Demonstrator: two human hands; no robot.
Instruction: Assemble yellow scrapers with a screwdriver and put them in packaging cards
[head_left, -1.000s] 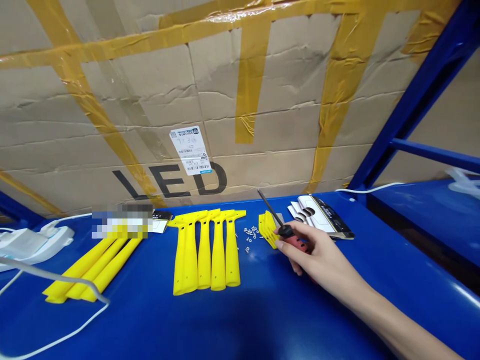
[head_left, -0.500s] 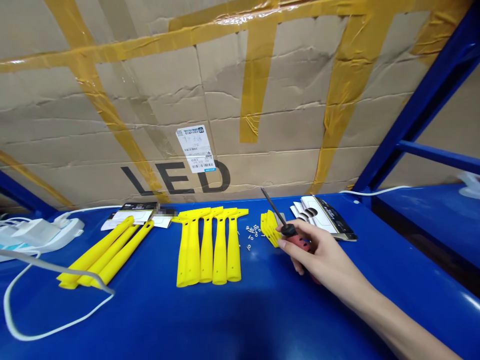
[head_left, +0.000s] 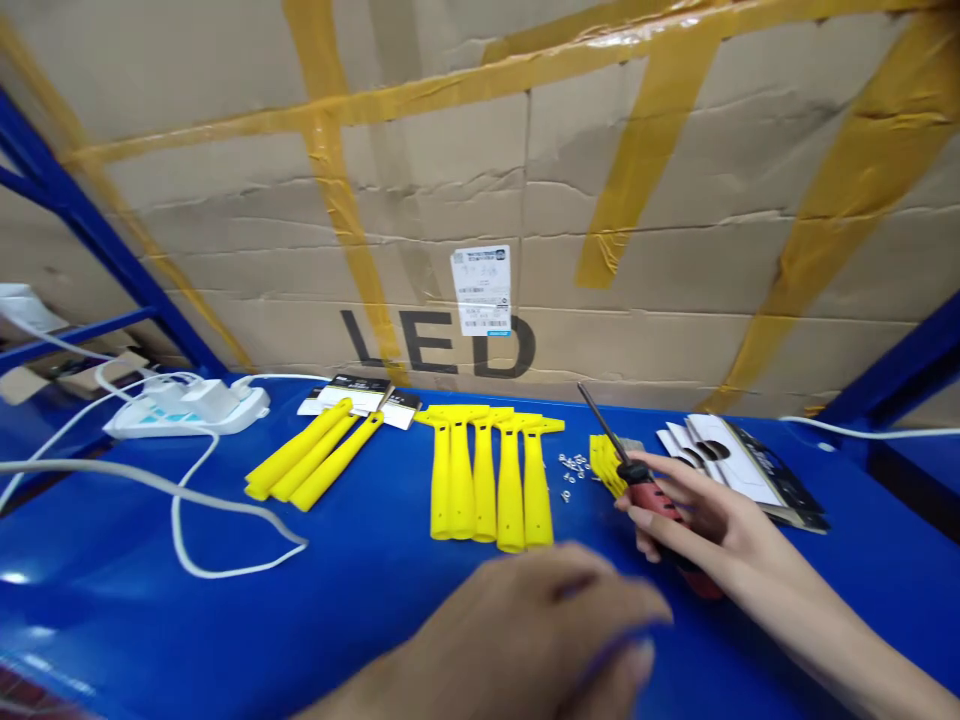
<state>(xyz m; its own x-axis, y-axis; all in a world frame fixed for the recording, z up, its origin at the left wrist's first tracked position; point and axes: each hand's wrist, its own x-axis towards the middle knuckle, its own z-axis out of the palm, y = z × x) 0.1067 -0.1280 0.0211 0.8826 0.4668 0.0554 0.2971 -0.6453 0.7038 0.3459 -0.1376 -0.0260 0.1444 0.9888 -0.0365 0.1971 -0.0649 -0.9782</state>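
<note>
My right hand is wrapped round the red and black handle of a screwdriver, whose dark shaft points up and left. Behind it lie small yellow plates, partly covered by the hand. Loose small screws are scattered to their left. Blurred by motion, my left hand reaches in from the bottom edge; blue shows between its thumb and curled forefinger, and nothing is visible in it. Beyond it, several yellow T-shaped plastic handles lie in a row. Three more yellow handles lie slanted at the left.
Black and white printed cards lie at the right, others at the left back. A white power strip and loose white cable occupy the left side. A large taped cardboard box stands behind the blue surface, between blue rack posts.
The view has turned left, so things sit further right in the picture. My left hand has come in from below. My right hand still holds the screwdriver.
</note>
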